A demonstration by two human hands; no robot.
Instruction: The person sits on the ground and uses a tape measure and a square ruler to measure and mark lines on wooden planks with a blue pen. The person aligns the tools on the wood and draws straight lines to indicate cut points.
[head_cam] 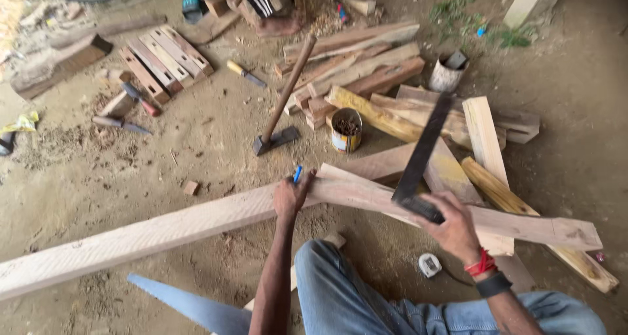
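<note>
A long pale plank [163, 227] lies slantwise across the dirt floor in front of the seated person, and everything else is best placed from it. The left hand [292, 194] rests on the plank's far edge near its middle, fingers curled around a blue pen [297, 174] whose tip points up and away from the wood. The right hand [451, 227] is closed around the thick end of a dark metal square [422, 157], which is lifted and tilted above the plank rather than seated flat against it.

As a judgement, the marking of the plank looks barely begun: no drawn line can be made out on the wood, the square is not yet set down, and the pen is off the surface. A saw [186, 303] lies on the near side of the plank, untouched, so no cutting is under way. Beyond the plank stand a hammer [282, 103] and a tin of nails [346, 129], with a white tape measure [430, 265] on the near side
</note>
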